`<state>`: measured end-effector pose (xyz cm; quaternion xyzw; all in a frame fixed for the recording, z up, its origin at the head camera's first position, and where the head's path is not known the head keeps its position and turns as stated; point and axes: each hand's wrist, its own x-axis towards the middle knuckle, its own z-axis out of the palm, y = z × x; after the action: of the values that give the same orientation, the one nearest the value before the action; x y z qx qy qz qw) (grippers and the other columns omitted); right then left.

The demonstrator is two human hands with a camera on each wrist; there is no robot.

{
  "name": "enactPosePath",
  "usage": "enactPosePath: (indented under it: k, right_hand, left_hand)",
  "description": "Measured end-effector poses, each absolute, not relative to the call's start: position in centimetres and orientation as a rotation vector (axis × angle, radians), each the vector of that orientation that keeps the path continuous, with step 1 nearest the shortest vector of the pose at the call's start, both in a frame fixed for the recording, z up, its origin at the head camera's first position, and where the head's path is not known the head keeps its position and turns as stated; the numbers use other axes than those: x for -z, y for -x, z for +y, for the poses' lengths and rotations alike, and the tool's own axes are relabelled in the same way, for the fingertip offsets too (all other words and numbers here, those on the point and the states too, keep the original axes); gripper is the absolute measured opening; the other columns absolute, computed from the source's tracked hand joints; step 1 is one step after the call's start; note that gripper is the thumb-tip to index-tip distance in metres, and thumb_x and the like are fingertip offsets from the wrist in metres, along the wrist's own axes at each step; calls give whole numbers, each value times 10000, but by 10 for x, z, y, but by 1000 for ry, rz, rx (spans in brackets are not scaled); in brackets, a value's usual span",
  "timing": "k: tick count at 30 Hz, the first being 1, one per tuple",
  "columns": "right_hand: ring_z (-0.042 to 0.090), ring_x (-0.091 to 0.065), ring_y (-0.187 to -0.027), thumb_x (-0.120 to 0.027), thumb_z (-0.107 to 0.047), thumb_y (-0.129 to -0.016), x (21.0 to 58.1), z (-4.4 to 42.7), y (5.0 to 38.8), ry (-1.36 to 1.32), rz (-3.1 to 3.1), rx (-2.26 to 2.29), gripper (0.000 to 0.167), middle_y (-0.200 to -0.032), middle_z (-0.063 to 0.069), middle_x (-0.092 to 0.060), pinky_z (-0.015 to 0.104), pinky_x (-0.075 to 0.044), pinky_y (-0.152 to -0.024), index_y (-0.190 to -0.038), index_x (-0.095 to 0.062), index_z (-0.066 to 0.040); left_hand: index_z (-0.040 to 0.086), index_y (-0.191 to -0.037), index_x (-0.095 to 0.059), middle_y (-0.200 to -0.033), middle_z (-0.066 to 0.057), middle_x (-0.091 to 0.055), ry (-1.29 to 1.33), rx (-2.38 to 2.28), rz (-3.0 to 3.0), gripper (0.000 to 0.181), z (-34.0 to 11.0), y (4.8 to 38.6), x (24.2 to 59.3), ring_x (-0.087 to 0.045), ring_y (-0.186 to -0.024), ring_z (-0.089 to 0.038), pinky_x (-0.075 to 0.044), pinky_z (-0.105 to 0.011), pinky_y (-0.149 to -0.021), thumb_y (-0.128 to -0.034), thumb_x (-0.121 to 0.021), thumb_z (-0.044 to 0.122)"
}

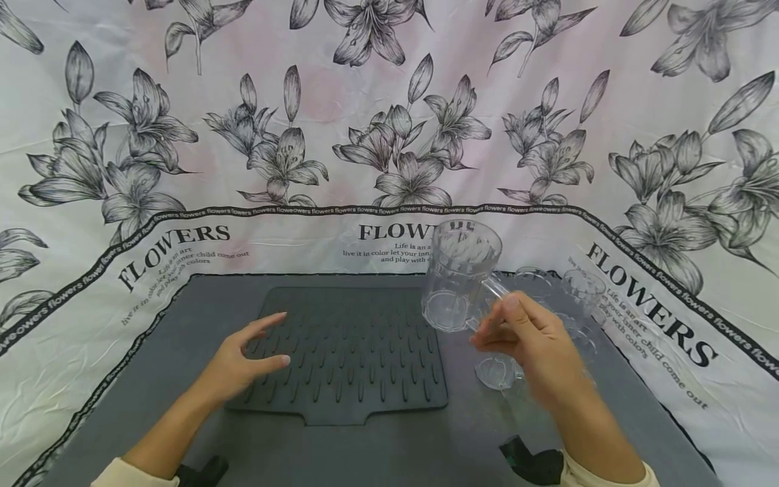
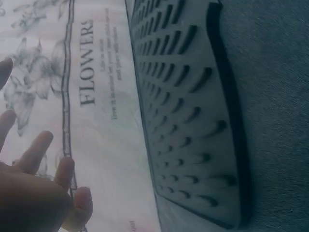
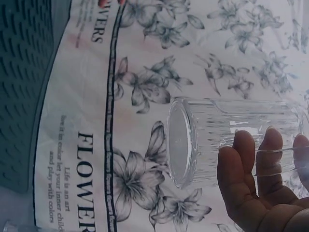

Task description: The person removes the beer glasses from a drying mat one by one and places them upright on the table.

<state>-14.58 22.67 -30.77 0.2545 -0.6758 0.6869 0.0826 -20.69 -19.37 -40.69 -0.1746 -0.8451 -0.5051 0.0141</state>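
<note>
My right hand [image 1: 535, 345] grips the handle of a clear glass mug [image 1: 458, 277], held up in the air over the right edge of the dark drying mat. The mug is nearly upright, its mouth facing up. In the right wrist view the fingers curl round the handle of the mug [image 3: 212, 140], whose thick base faces the left of that view. My left hand [image 1: 234, 362] hovers above the left side of the ridged drying mat [image 1: 341, 358], fingers spread, holding nothing. In the left wrist view the left hand [image 2: 38, 193] is apart from the mat [image 2: 193, 116].
Several clear glasses [image 1: 584, 287] stand on the grey table [image 1: 414, 453] at the right, partly hidden behind the right hand. One glass base [image 1: 496, 373] shows below the mug. A flower-printed cloth [image 1: 274, 155] hangs behind and along both sides.
</note>
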Motion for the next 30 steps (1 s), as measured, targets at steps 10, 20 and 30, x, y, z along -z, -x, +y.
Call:
enactPosePath:
  k: [10,20,30]
  right_hand:
    - [275,-659,-860,-300,-110,-1073,310,262,144,-735,-1964,-2052,295,-909,143,-607,379,-529,-780,-986,-524,62]
    - [263,-666,-859,-279,-65,-1065,311,309,141,-739,-1870,-2066,297,-918,157,-604,350,-528,-780,-1006,-522,95]
    - [249,-677,-855,-294,-58,-1060,309,344,138,-676,-1848,-2012,285,-918,153,-612,312,-530,-768,-997,-528,91]
  left_hand:
    - [153,-1469,-426,-1502,-186,-317,484,1531,-2684,698,-211,213,430,-180,-1362,-492,-190,-728,-949,-862,-752,263]
    - [155,-1487,-407,-1503,-218,-306,411,1331,-2833,758,-228,216,454,-113,-1336,-571,-102,-812,-856,-842,-762,336]
    - [157,-1475,-427,-1502,-212,-290,353,1138,-2951,765,-243,215,475,-179,-1225,-570,-165,-757,-758,-824,-768,366]
